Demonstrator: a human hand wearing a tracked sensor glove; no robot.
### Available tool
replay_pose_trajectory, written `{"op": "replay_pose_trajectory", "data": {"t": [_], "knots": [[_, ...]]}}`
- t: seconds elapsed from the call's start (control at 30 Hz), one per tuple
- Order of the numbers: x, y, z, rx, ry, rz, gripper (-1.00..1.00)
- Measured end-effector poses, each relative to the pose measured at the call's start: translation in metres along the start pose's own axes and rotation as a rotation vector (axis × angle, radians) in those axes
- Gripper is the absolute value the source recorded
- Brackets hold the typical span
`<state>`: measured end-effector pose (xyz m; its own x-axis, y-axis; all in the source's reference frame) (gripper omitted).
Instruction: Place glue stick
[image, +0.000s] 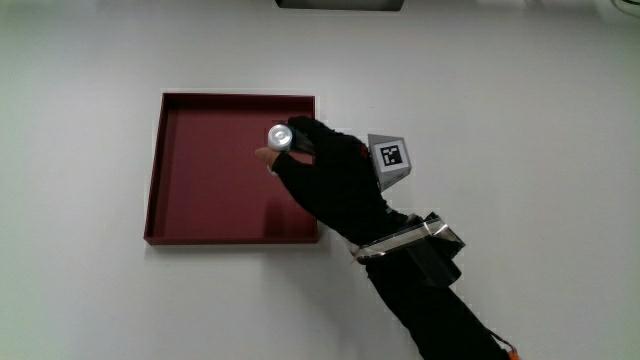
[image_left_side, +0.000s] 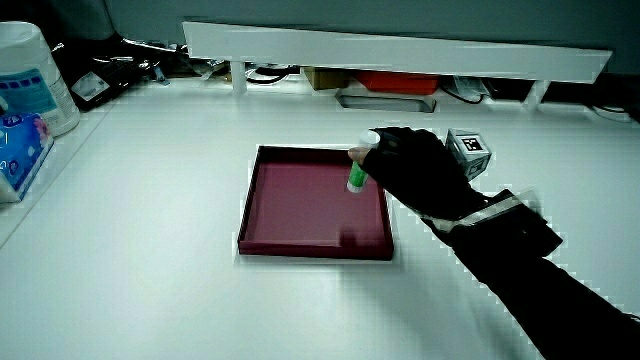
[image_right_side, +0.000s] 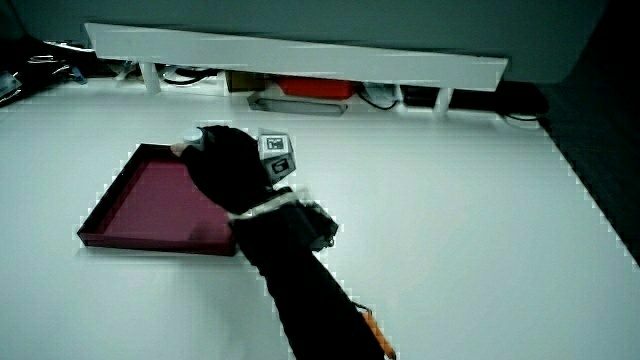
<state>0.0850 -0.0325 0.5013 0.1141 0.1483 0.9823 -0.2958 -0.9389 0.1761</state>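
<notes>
The hand (image: 335, 180) is gripping the glue stick (image: 280, 138) between its fingertips, holding it over the dark red tray (image: 200, 235), inside the tray's rim and close to the wall where the forearm is crossing in. The patterned cube (image: 391, 155) on the glove's back is sitting just outside that wall. In the main view the stick is showing mostly its pale round cap, which suggests its long axis is pointing nearly straight up at the camera; in a side view the green body (image_left_side: 356, 177) is hanging upright below the cap with only a slight lean, its lower end pointing at the tray floor. Whether that end is already touching the floor or hovering just above it cannot be told. So the coming move seems to be turning on a short descent along the stick's own axis: the tray floor is lying directly beneath it, and the hand only needs to be lowering and then letting go. Standing on end, the stick may be prone to toppling once released. A white container (image_left_side: 30, 85) is standing well apart from the tray, near the table's edge.
</notes>
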Motion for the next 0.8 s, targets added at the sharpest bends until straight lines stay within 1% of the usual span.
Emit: {"op": "replay_pose_trajectory", "data": {"t": [0.03,0.1,0.13,0.17,0.23,0.3,0.33,0.37,0.4,0.43,0.47,0.5,0.6,0.67,0.7,0.73,0.8], "knots": [[0.001,0.000,-0.004,-0.010,0.040,0.008,0.00],[0.007,-0.001,-0.010,-0.020,0.041,-0.011,0.00],[0.010,-0.001,-0.013,-0.026,0.032,-0.031,0.00],[0.013,-0.001,-0.016,-0.035,0.038,-0.025,0.00],[0.017,-0.003,-0.021,-0.048,0.029,-0.060,0.00],[0.024,-0.004,-0.025,-0.063,0.029,-0.077,0.00],[0.028,-0.005,-0.027,-0.067,0.036,-0.075,0.00],[0.030,-0.006,-0.029,-0.075,0.036,-0.092,0.00],[0.032,-0.007,-0.031,-0.080,0.027,-0.095,0.00],[0.032,-0.008,-0.033,-0.086,0.027,-0.116,0.00],[0.035,-0.009,-0.034,-0.094,0.041,-0.109,0.00],[0.037,-0.009,-0.036,-0.094,0.034,-0.117,0.00],[0.041,-0.012,-0.038,-0.111,0.017,-0.166,0.00],[0.044,-0.012,-0.040,-0.116,0.011,-0.169,0.00],[0.046,-0.012,-0.040,-0.116,0.022,-0.168,0.00],[0.048,-0.013,-0.041,-0.119,0.045,-0.169,0.00],[0.049,-0.012,-0.041,-0.118,0.024,-0.168,0.00]]}}
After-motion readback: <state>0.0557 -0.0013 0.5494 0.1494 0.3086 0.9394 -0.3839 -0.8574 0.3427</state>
